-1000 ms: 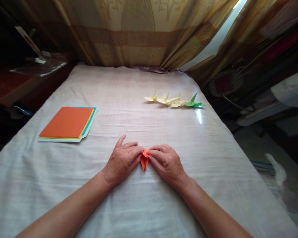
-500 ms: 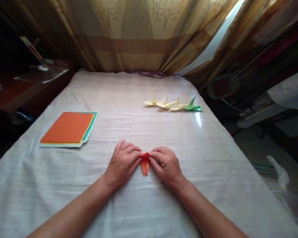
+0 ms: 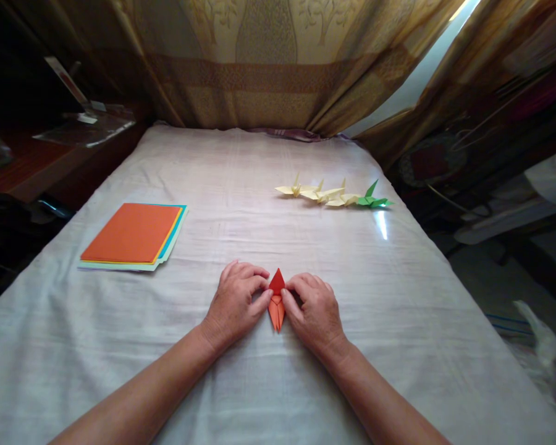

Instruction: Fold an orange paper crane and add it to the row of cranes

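Note:
A folded orange origami paper [image 3: 277, 311] lies on the cloth between my two hands, its split narrow end towards me. Its upper part is a darker red-orange triangle that points away from me. My left hand [image 3: 239, 301] pinches the left edge at the paper's middle with thumb and fingers. On the opposite edge, my right hand [image 3: 315, 307] grips in the same way, thumb near the crease. The fingertips hide part of both edges.
A stack of coloured paper squares [image 3: 132, 233], orange on top, lies at the left. Several pale yellow paper cranes [image 3: 322, 194] and a green paper crane [image 3: 373, 199] sit in a row at the back right. A white cloth [image 3: 213, 179] covers the surface; a patterned curtain [image 3: 269, 80] hangs behind.
The orange paper's top, bent over and short before, now stands out as a full triangle pointing away. Both hands still hold its sides. The whole view has shifted slightly.

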Action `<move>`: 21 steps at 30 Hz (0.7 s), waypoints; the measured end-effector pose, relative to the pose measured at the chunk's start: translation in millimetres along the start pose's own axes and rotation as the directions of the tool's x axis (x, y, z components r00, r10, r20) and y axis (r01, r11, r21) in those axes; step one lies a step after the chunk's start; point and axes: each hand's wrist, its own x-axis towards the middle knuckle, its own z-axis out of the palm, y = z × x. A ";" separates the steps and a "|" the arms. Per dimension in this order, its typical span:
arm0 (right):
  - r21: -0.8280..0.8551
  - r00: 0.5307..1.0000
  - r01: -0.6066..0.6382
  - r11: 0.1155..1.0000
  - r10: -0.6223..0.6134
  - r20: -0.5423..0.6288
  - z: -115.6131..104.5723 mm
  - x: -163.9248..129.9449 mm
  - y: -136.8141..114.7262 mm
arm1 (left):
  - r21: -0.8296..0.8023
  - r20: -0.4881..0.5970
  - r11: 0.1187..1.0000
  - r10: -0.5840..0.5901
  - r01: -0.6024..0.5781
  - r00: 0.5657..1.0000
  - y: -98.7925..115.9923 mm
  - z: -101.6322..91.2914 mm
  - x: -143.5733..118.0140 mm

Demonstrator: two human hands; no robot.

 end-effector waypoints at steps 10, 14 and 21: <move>-0.041 0.999 -0.021 0.999 0.020 -0.048 3.9 0.0 -1.9 | 0.023 -0.016 0.999 -0.044 0.044 0.999 5.7 2.8 2.3; -0.056 0.998 -0.043 0.998 0.040 -0.052 5.8 -0.3 -3.2 | 0.034 -0.019 0.998 -0.054 0.054 0.998 7.0 2.8 2.3; -0.083 0.996 -0.064 0.995 0.058 -0.066 7.4 -0.9 -5.8 | 0.036 -0.029 0.998 -0.055 0.056 0.998 6.8 3.5 2.4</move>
